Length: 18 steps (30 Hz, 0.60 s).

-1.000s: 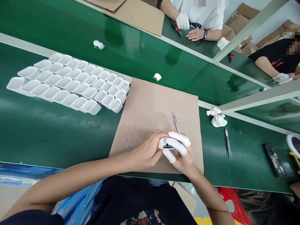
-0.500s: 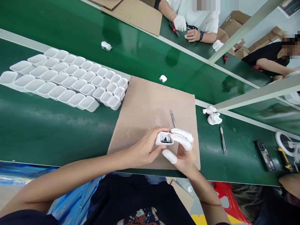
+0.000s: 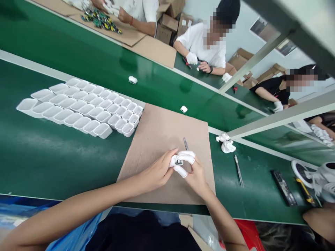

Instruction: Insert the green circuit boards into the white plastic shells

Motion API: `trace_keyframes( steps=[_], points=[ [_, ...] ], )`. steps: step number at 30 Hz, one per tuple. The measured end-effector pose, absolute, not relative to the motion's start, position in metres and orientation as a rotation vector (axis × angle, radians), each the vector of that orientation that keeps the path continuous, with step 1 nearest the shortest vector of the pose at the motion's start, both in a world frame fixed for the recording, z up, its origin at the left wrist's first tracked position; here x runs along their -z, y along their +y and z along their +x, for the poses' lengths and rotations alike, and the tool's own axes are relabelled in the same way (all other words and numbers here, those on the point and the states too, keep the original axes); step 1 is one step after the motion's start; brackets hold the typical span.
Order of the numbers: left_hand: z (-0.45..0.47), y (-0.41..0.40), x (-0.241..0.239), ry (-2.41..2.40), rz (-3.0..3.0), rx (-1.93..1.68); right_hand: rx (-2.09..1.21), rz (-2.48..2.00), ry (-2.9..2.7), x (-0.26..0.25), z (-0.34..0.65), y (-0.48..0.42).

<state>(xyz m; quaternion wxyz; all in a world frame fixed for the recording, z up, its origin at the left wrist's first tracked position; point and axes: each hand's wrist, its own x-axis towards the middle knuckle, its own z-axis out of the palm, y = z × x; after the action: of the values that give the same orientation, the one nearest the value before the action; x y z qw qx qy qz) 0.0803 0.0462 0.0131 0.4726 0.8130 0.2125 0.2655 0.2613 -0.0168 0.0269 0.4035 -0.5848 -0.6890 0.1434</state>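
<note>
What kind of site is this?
Probably a factory assembly line for small parts: rows of matching white cases on a long green bench, people working by hand across from it, and cardboard boxes behind them.

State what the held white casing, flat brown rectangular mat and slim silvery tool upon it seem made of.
White open casing: probably smooth plastic; its rounded walls look moulded.
Flat brown rectangular mat: likely matte cardboard; its surface looks papery.
Slim silvery tool: perhaps polished metal, given its grey sheen.
</note>
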Motion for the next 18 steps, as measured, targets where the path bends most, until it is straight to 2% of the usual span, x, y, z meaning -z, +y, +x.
trace_keyframes(
  steps=[2,8,11,18],
  points=[
    [0.08,0.054,-0.018,0.616,2.052,-0.657,-0.368,-1.562,-1.705,-0.02,0.287,0.005],
    [0.057,0.1,-0.046,1.01,2.576,-0.719,-0.043,-1.84,-1.58,-0.032,0.401,0.122],
    [0.024,0.118,-0.048,1.245,2.638,-0.743,0.073,-1.969,-1.548,-0.038,0.437,0.165],
    [-0.034,0.132,-0.023,1.481,2.851,-0.664,0.257,-2.224,-1.539,-0.015,0.471,0.169]
  ],
)
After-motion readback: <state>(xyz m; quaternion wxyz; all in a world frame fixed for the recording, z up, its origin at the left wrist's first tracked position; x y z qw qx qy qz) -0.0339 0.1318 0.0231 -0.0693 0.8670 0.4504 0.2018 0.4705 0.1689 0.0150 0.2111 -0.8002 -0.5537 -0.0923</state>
